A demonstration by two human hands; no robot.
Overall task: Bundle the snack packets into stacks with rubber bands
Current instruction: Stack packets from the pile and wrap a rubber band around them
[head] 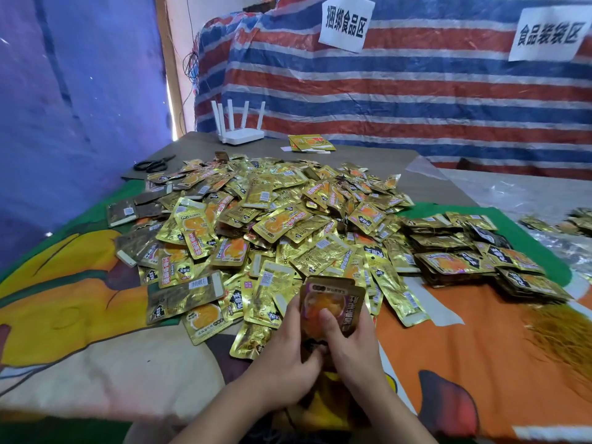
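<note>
I see the striped tarp (416,91) filling the back wall, 12 to 2 o'clock, w/ two paper signs (346,22) taped on it. Blue sheet (64,107) covers the 9–11 o'clock side. Table cloth (96,315) w/ cartoon print spans the near half of the table. Big loose pile of gold snack packets (272,219) sits dead centre, spreading toward 12. Neater stacks (474,257) lie at 3 o'clock, touching the pile's edge; can't tell if banded. More packets (570,219) at far 3 o'clock on clear plastic. White router (242,129) at 11–12 o'clock, back of table. Black scissors (153,165) at 10 o'clock, just beside the pile. A few packets (310,143) apart near the router.

Near 6 o'clock, both hands on a small held stack (331,304), upright, just in front of the pile. Left hand (288,360) fingers curled round its left edge and bottom. Right hand (349,344) clamps it, thumb pressed on the front face, fingers behind. No view of the fingertips behind.
</note>
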